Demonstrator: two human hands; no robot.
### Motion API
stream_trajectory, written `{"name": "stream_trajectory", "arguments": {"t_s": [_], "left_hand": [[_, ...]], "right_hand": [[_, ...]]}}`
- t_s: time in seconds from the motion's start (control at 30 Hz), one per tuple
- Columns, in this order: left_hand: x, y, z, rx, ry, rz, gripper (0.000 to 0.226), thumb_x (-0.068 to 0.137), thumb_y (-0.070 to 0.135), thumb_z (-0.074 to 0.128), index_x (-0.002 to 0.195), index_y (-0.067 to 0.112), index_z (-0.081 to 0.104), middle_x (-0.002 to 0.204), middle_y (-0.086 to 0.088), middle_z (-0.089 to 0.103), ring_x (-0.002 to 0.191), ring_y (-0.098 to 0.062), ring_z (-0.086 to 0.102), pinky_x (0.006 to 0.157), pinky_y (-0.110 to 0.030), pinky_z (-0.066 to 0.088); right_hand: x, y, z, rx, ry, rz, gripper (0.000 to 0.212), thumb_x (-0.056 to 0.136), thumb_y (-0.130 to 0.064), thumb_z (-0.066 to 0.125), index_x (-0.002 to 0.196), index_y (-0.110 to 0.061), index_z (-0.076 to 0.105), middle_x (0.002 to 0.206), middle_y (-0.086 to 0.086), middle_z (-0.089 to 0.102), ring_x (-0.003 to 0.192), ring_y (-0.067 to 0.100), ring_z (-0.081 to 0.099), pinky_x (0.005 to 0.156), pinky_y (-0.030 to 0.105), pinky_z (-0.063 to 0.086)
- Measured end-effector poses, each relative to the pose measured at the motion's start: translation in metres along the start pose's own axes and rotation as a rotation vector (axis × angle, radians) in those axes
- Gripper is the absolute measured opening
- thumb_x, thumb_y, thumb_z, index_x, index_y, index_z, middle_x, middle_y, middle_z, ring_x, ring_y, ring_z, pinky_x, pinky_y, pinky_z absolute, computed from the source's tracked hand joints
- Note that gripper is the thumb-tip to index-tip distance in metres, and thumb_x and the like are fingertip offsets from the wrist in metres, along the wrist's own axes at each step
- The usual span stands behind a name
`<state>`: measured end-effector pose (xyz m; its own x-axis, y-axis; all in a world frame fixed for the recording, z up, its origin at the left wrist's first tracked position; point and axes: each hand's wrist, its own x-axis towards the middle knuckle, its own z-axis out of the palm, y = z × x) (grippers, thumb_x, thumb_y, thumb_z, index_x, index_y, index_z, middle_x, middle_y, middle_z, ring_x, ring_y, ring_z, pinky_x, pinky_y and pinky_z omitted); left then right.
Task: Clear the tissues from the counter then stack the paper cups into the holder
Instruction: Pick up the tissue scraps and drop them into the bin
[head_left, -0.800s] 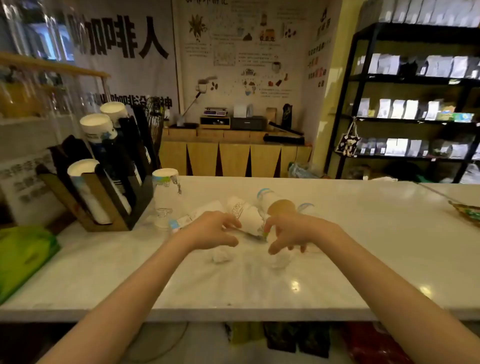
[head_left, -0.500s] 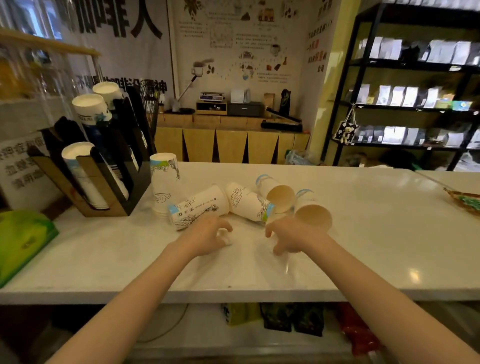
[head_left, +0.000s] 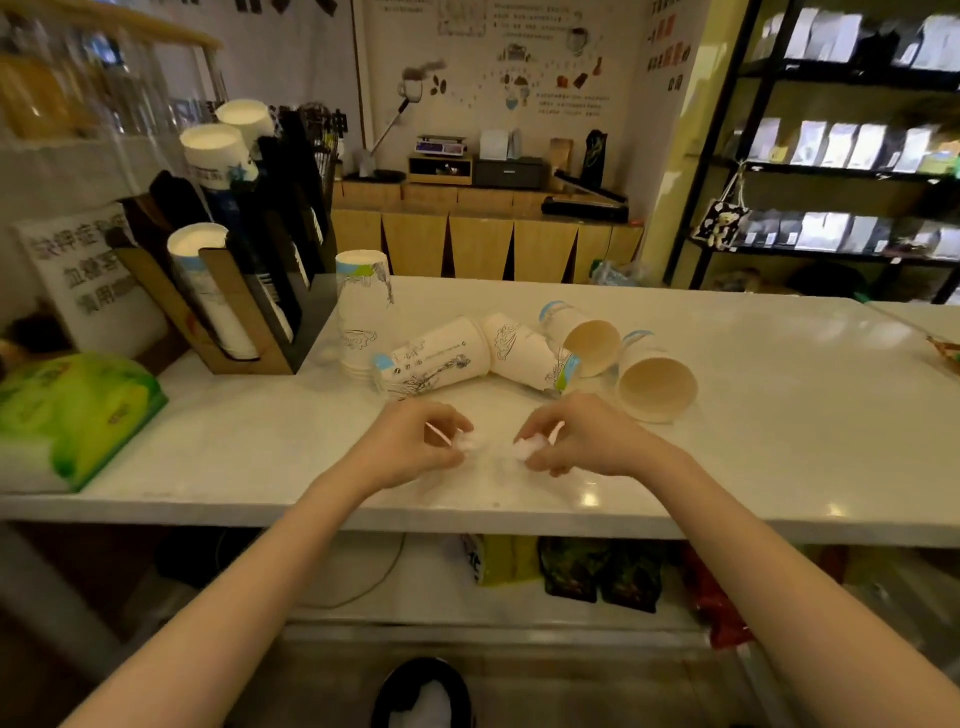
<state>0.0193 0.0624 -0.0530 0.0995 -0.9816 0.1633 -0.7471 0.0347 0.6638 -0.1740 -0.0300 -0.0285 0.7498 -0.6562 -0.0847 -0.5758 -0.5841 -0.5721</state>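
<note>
My left hand (head_left: 415, 441) pinches a small crumpled white tissue (head_left: 465, 442) just above the white counter (head_left: 779, 415). My right hand (head_left: 582, 436) pinches a second crumpled tissue (head_left: 525, 448) beside it. Behind my hands several printed paper cups lie on their sides, among them one (head_left: 434, 358) at the left and one (head_left: 655, 382) with its mouth toward me. An upside-down stack of cups (head_left: 362, 306) stands next to the wooden and black cup holder (head_left: 244, 312), which holds slanted stacks of cups.
A green tissue pack (head_left: 72, 410) lies at the counter's left edge. A sign (head_left: 83, 270) leans behind the holder. Below the counter edge sits a dark bin (head_left: 423, 693) with white paper inside. Black shelves (head_left: 841, 156) stand at the right.
Both hands closed on the crumpled tissues and drew back toward the counter's near edge, lifting them slightly. The view tilted down, so the bin below now shows.
</note>
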Motion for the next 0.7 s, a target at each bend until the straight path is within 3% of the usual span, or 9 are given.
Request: {"name": "stream_trajectory", "arguments": {"t_s": [0.13,0.27,0.4,0.47,0.53,0.6,0.7], "left_hand": [[-0.041,0.005,-0.021,-0.083,-0.187,-0.076,0.029,0.069,0.020,0.074,0.096,0.024,0.067,0.097,0.001,0.068,0.081,-0.003,0.064,0.074,-0.018,0.054],[-0.085,0.004,-0.017,-0.080,-0.296,-0.208,0.026,0.070,0.024,0.073,0.095,0.026,0.066,0.097,0.002,0.067,0.087,-0.005,0.061,0.075,-0.020,0.051],[-0.126,-0.020,0.013,-0.151,-0.180,-0.350,0.025,0.069,0.024,0.074,0.091,0.025,0.063,0.091,0.005,0.066,0.082,-0.004,0.062,0.060,-0.014,0.050],[-0.143,-0.041,0.037,-0.161,-0.102,-0.426,0.026,0.069,0.023,0.073,0.091,0.026,0.059,0.091,0.007,0.064,0.084,-0.002,0.060,0.065,-0.016,0.046],[-0.159,-0.068,0.068,-0.208,-0.070,-0.524,0.027,0.070,0.020,0.072,0.091,0.022,0.056,0.094,0.002,0.064,0.088,-0.008,0.059,0.070,-0.022,0.046],[-0.170,-0.097,0.100,-0.219,-0.047,-0.608,0.026,0.072,0.015,0.070,0.093,0.018,0.056,0.093,-0.001,0.063,0.086,-0.012,0.059,0.067,-0.021,0.045],[-0.179,-0.145,0.152,-0.246,-0.029,-0.695,0.017,0.075,0.010,0.066,0.088,0.016,0.057,0.090,-0.004,0.063,0.081,-0.013,0.059,0.060,-0.016,0.045]], "right_hand": [[-0.013,-0.025,0.008,0.071,-0.314,-0.024,0.027,0.074,-0.012,0.072,0.100,-0.010,0.067,0.104,0.015,0.066,0.061,0.018,0.066,0.059,0.024,0.056],[-0.029,-0.035,0.036,0.076,-0.448,-0.038,0.025,0.074,-0.013,0.071,0.099,-0.011,0.066,0.090,0.016,0.071,0.062,0.019,0.067,0.061,0.030,0.059],[-0.042,-0.015,0.088,0.019,-0.425,-0.038,0.028,0.076,-0.021,0.070,0.103,-0.014,0.065,0.083,0.002,0.068,0.062,0.012,0.066,0.051,0.022,0.054],[-0.041,0.004,0.119,0.017,-0.379,-0.029,0.031,0.078,-0.025,0.068,0.106,-0.015,0.063,0.092,0.006,0.068,0.067,0.013,0.066,0.048,0.017,0.050],[-0.035,0.028,0.157,0.050,-0.338,0.010,0.035,0.079,-0.028,0.067,0.110,-0.013,0.060,0.093,0.012,0.069,0.071,0.020,0.066,0.053,0.025,0.050],[-0.029,0.052,0.200,0.153,-0.299,0.096,0.037,0.079,-0.028,0.067,0.111,-0.012,0.057,0.087,0.009,0.066,0.067,0.022,0.063,0.054,0.029,0.048],[-0.019,0.093,0.270,0.354,-0.232,0.238,0.035,0.083,-0.021,0.064,0.114,-0.008,0.055,0.097,0.007,0.060,0.075,0.018,0.057,0.055,0.020,0.043]]}}
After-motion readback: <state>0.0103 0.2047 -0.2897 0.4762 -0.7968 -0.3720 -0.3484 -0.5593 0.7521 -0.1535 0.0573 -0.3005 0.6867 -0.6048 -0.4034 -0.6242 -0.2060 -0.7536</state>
